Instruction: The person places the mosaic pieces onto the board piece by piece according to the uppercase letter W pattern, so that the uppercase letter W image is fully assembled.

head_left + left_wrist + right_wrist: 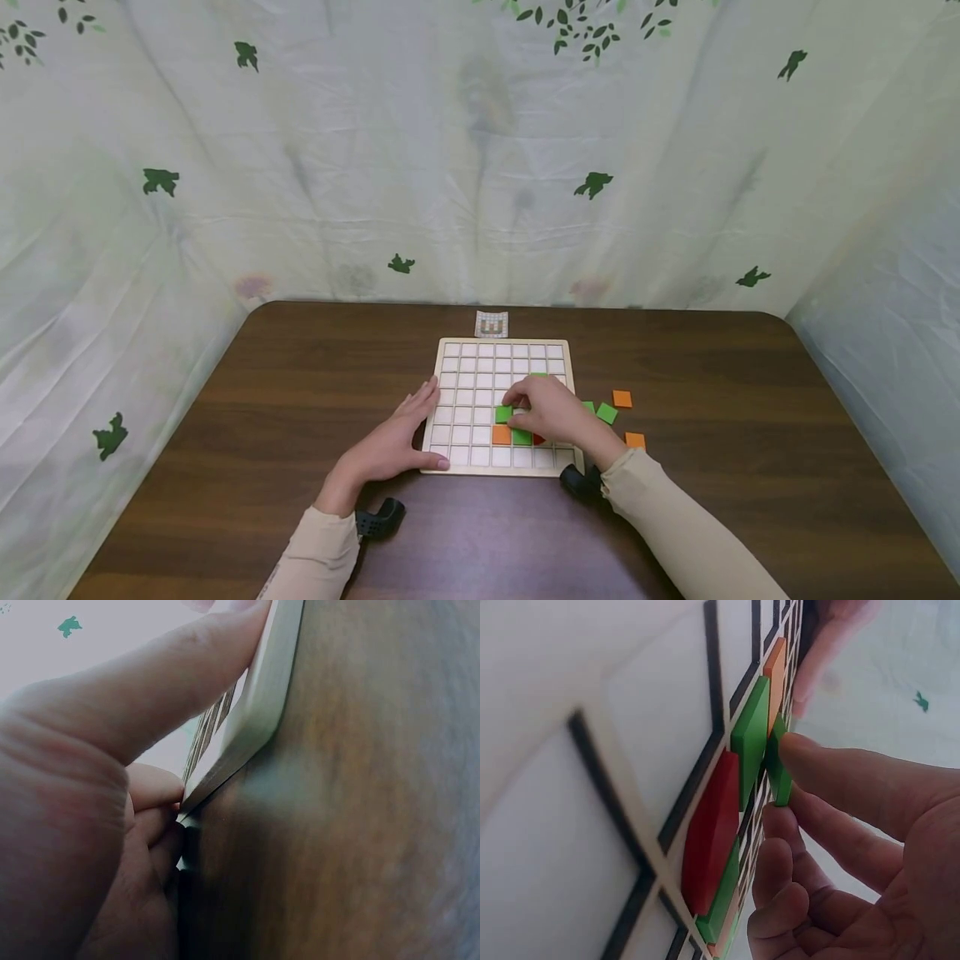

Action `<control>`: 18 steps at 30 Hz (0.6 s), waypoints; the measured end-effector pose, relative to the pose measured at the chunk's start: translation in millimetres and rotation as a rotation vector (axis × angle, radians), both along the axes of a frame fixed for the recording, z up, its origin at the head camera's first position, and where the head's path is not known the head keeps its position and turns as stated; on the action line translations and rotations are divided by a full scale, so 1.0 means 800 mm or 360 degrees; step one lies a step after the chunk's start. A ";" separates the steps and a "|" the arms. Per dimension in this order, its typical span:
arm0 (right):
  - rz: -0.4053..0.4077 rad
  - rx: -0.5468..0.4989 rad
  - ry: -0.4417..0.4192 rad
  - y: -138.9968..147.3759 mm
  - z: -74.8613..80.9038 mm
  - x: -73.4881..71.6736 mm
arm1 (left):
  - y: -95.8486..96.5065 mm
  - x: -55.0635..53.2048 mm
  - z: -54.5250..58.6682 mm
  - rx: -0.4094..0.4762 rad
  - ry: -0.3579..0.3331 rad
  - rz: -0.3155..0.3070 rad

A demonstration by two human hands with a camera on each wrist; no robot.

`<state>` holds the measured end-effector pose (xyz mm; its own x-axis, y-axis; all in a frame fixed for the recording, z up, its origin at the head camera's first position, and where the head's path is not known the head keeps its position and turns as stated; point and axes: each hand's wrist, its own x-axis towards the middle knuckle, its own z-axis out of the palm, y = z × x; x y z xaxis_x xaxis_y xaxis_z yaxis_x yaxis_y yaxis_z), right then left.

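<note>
A white gridded board [462, 379] with a pale wooden rim lies on the table. My right hand [551, 408] is over its right half, pinching a green square tile [780, 769] between thumb and finger. That tile is tilted close to the grid. Near it on the board are an orange tile [501, 434], another green tile [521, 437] and a red tile [712, 832]. My right hand partly hides the tiles behind it. At the board's left side, my left hand [390, 437] rests with extended fingers along the edge and its thumb over the lower left corner.
Beyond the board lies a small card [491, 324] with a printed grid pattern. Loose orange tiles [622, 399] and green tiles [607, 412] lie on the brown table [720, 400] to the right. A pale curtain [420, 150] hangs behind the table.
</note>
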<state>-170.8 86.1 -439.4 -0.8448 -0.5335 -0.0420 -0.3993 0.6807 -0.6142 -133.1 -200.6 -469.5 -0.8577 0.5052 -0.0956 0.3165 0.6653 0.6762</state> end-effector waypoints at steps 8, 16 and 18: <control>0.0035 -0.0004 -0.0002 -0.004 0.002 0.000 | 0.000 0.000 0.000 -0.0001 0.0005 -0.0010; 0.0055 0.0007 0.0000 -0.006 0.000 -0.002 | 0.000 0.001 0.002 0.0016 0.0001 -0.0005; 0.0059 0.0003 0.0001 -0.006 0.000 -0.003 | 0.000 0.001 0.002 0.0018 0.0001 -0.0007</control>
<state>-172.9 81.4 -439.8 -0.8243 -0.5645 -0.0425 -0.4248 0.6665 -0.6127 -132.6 -200.5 -468.3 -0.8556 0.5099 -0.0893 0.3199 0.6564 0.6832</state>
